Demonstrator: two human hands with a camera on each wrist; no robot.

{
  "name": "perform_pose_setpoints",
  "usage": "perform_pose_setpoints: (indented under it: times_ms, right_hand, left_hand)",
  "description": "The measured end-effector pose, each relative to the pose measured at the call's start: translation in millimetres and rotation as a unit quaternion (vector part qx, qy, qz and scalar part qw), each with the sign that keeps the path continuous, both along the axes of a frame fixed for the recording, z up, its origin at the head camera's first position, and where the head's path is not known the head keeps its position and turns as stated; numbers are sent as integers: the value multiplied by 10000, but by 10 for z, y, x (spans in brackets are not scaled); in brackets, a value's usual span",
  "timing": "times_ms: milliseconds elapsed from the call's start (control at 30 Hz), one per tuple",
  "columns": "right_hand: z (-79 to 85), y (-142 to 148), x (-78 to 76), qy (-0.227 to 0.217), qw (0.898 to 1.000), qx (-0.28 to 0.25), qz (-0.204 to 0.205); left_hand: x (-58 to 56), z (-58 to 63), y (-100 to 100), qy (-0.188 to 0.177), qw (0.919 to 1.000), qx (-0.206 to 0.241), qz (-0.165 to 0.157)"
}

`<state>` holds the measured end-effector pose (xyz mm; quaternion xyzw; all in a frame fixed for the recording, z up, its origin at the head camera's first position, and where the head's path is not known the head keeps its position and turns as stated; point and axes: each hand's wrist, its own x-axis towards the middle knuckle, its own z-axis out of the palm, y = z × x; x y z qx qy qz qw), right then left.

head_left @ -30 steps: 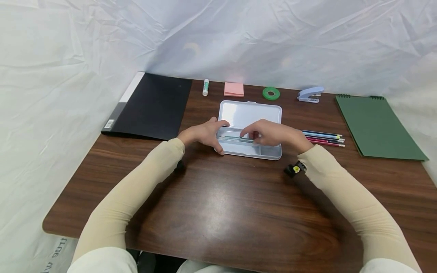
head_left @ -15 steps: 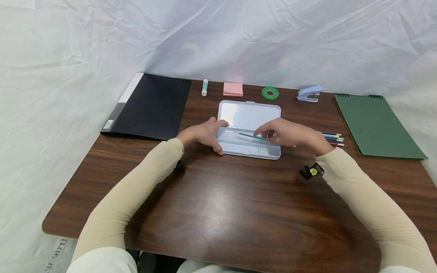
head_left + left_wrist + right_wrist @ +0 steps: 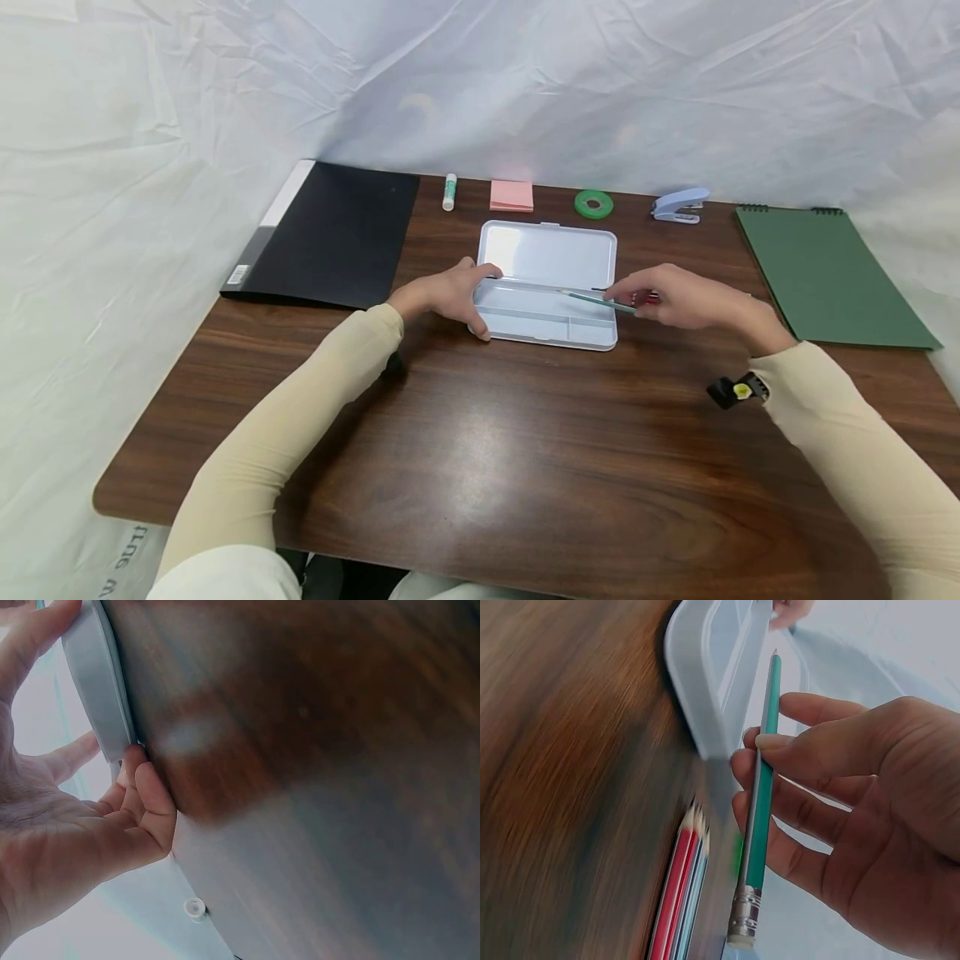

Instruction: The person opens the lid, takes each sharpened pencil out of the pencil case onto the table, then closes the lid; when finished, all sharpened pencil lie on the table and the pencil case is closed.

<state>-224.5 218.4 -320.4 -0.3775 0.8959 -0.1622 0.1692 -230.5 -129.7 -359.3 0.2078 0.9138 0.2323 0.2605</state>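
Note:
A white pencil case lies open on the table, its lid folded back and its lower part divided into compartments. My left hand holds the case's left end, thumb at the near corner and fingers reaching the hinge side. In the left wrist view, fingers curl against the case's side wall. Between thumb and fingers, my right hand pinches a green pencil with a metal ferrule and pale eraser. Its sharpened tip points left, over the case's right part. Red and bluish pencils lie on the table below this hand.
A black folder lies on the left, a green spiral notebook on the right. Along the back stand or lie a glue stick, pink sticky notes, green tape and a light blue stapler.
My right hand has moved right with the green pencil, drawing it up from inside the case toward the loose pencils, which it now mostly covers. My left hand has stayed on the case.

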Motion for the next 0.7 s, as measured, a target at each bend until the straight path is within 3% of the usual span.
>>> perform_pose_setpoints:
  times_ms: [367,700]
  right_hand:
    - [-50,490,54,61,9989,42,-469]
    - [-143,761,77,179,9965,189,-797]
  left_hand:
    - [6,1,-1,15,10000,0,-1]
    - [8,7,-5,-14,10000,32,1]
